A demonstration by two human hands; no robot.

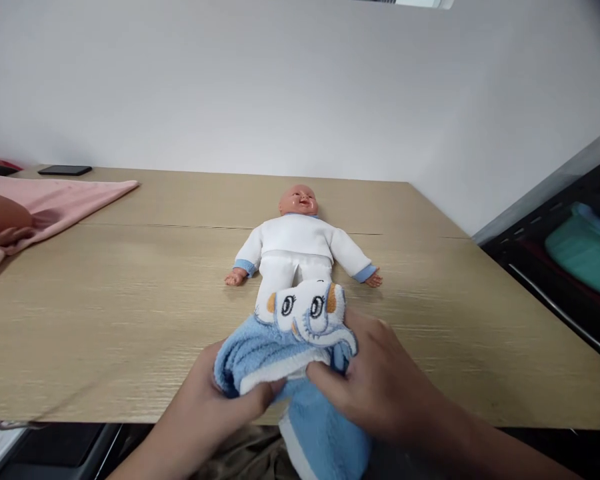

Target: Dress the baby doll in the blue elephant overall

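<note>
A baby doll (pixel 300 243) in a white suit with blue cuffs lies on its back on the wooden table (pixel 130 300), head away from me. A bunched blue and white fleece garment (pixel 300 340) with an embroidered animal face covers the doll's legs. My left hand (pixel 220 393) pinches the garment's left edge. My right hand (pixel 375 380) grips its right side, thumb pressed on the white lining. Part of the garment hangs over the table's near edge.
A pink cloth (pixel 55 200) lies at the far left with another person's hand (pixel 3 233) on it. A black phone (pixel 64 171) rests near the back wall. A dark rack with a teal item (pixel 585 253) stands at the right.
</note>
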